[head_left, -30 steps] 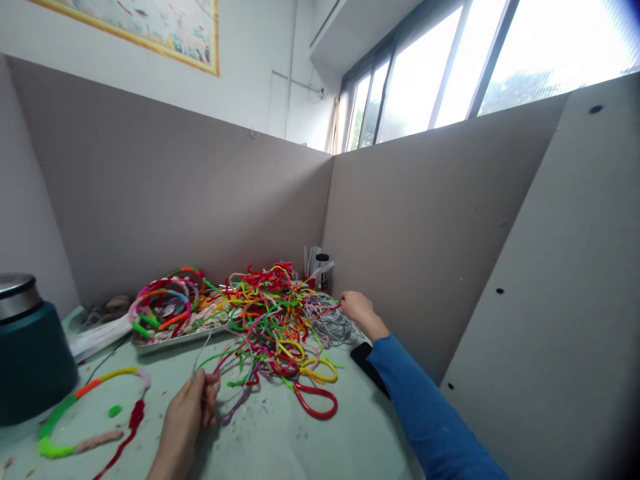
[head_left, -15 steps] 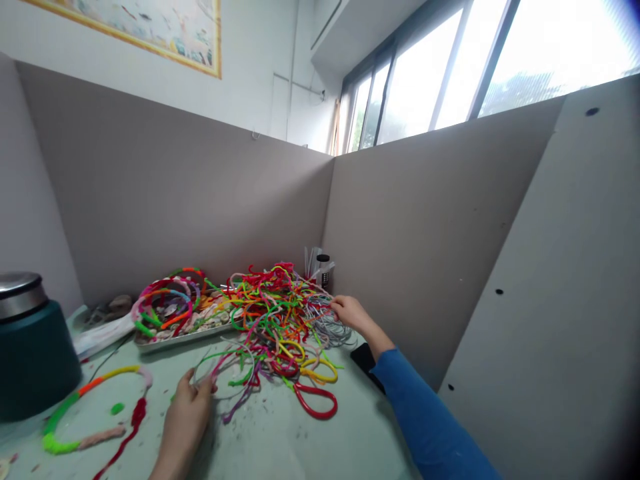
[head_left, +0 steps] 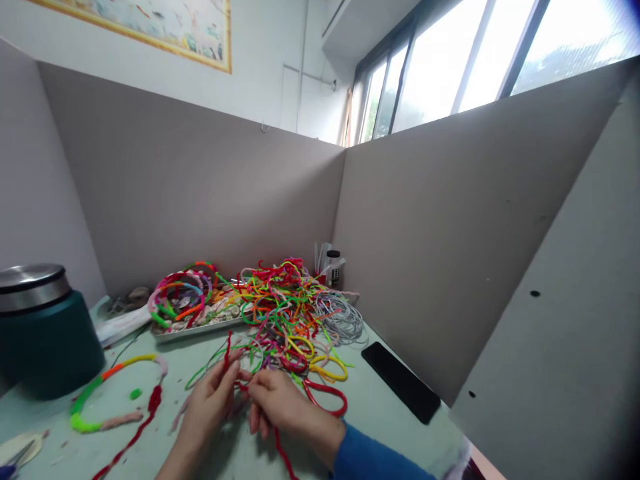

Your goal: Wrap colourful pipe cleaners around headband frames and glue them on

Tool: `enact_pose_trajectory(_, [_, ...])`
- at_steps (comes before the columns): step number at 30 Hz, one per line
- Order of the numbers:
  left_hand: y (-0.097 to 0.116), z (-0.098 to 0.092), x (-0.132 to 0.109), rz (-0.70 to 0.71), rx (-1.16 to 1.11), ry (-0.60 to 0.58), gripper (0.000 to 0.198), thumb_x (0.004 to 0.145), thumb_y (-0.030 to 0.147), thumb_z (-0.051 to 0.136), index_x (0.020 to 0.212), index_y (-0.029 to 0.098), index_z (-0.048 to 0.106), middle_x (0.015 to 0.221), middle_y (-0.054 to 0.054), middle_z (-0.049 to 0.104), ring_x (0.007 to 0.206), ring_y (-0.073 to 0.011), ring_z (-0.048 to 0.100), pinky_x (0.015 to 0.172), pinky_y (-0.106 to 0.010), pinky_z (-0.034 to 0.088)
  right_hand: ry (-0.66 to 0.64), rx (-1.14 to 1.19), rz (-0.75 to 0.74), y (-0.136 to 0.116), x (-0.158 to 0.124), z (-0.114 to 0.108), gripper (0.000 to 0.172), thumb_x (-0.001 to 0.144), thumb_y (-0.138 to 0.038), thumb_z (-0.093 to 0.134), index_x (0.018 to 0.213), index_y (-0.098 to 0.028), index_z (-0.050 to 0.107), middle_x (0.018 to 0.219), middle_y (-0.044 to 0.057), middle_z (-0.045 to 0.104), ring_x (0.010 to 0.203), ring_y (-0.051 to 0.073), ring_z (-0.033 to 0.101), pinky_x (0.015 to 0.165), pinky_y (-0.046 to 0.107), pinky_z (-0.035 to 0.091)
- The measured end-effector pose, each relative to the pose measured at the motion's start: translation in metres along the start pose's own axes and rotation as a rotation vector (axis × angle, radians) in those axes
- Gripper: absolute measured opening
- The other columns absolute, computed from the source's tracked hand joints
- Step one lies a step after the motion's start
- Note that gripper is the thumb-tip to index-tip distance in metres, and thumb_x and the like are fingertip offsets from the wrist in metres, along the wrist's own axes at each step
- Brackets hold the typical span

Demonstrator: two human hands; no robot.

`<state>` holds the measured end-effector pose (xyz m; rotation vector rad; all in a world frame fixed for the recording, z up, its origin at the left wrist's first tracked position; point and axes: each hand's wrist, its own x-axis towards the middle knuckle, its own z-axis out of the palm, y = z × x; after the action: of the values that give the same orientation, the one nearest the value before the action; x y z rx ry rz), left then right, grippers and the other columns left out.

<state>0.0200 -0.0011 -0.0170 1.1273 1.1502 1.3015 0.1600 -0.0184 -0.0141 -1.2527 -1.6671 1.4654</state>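
My left hand (head_left: 213,397) and my right hand (head_left: 280,403) are close together above the table's front. Both have closed fingers on a red pipe cleaner (head_left: 284,455). One end stands up out of my left hand, and the other trails below my right. Behind them lies a tangled heap of coloured pipe cleaners (head_left: 280,293). Scissors with red handles (head_left: 345,402) and another pair with yellow handles (head_left: 345,373) stick out from its front. At the left rests a partly wrapped ring (head_left: 87,395) in green, orange, yellow and pink, with a red pipe cleaner (head_left: 131,441) trailing from it.
A metal tray (head_left: 200,331) holds buttons and several wrapped rings (head_left: 173,300). A teal flask (head_left: 50,347) stands left. Coiled grey wire (head_left: 345,320), a black phone (head_left: 400,381) and a small black-capped bottle (head_left: 333,267) are on the right. Grey partitions (head_left: 425,233) enclose the table.
My right hand has come back from the heap to beside my left hand. A red pipe cleaner is now in both hands. The phone is uncovered, and the view has shifted slightly right.
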Motion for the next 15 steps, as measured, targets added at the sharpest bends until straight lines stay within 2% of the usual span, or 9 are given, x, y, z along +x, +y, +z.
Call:
enact_pose_trajectory(3, [-0.007,-0.001,0.004,-0.098,-0.123,-0.060,0.059,0.061,0.055,0.066,0.102,0.013,0.060,0.054,0.005,0.054,0.033,-0.0054,0.033,0.033,-0.019,0.025,0.210,-0.472,-0.194,0.004,-0.008,0.006,0.029,0.090,-0.035,0.037,0.079,-0.018,0.057,0.064,0.002,0.062,0.053,0.014,0.057,0.054,0.024,0.041])
enact_pose_trajectory(4, [-0.008,-0.002,0.005,-0.108,-0.145,-0.034,0.058,0.063,0.057,0.064,0.100,0.013,0.060,0.049,0.007,0.049,0.032,-0.0055,0.031,0.033,-0.019,0.025,0.301,-0.638,-0.269,0.004,-0.012,0.003,0.031,0.091,-0.038,0.039,0.079,-0.018,0.059,0.071,0.005,0.065,0.064,0.016,0.060,0.062,0.028,0.043])
enact_pose_trajectory(7, [-0.009,-0.008,0.007,-0.095,-0.111,0.043,0.055,0.066,0.061,0.059,0.092,0.013,0.062,0.040,0.010,0.036,0.033,-0.0062,0.028,0.033,-0.018,0.022,0.454,-0.976,-0.418,0.009,-0.019,-0.017,0.026,0.089,-0.039,0.046,0.096,-0.019,0.061,0.101,0.010,0.064,0.097,0.024,0.055,0.085,0.038,0.039])
enact_pose_trajectory(10, [-0.006,-0.009,0.006,-0.083,-0.024,0.058,0.055,0.070,0.063,0.052,0.087,0.012,0.063,0.038,0.009,0.034,0.035,-0.0071,0.027,0.034,-0.019,0.018,0.406,-1.129,-0.459,0.021,-0.017,-0.045,0.041,0.085,-0.041,0.053,0.122,-0.024,0.051,0.135,0.010,0.045,0.123,0.028,0.036,0.101,0.048,0.025])
enact_pose_trajectory(12, [-0.004,-0.009,0.004,-0.091,0.020,0.044,0.056,0.072,0.064,0.049,0.089,0.012,0.062,0.039,0.008,0.036,0.035,-0.0079,0.027,0.035,-0.019,0.017,0.300,-1.144,-0.436,0.030,-0.012,-0.063,0.039,0.089,-0.040,0.046,0.126,-0.026,0.048,0.141,0.007,0.039,0.126,0.026,0.033,0.102,0.045,0.025])
enact_pose_trajectory(15, [-0.002,-0.007,0.001,-0.111,0.054,0.025,0.060,0.072,0.068,0.044,0.087,0.013,0.062,0.040,0.008,0.036,0.036,-0.0088,0.028,0.037,-0.020,0.018,0.208,-1.140,-0.453,0.039,-0.002,-0.084,0.036,0.095,-0.032,0.034,0.129,-0.030,0.046,0.142,0.003,0.038,0.127,0.023,0.032,0.103,0.041,0.025])
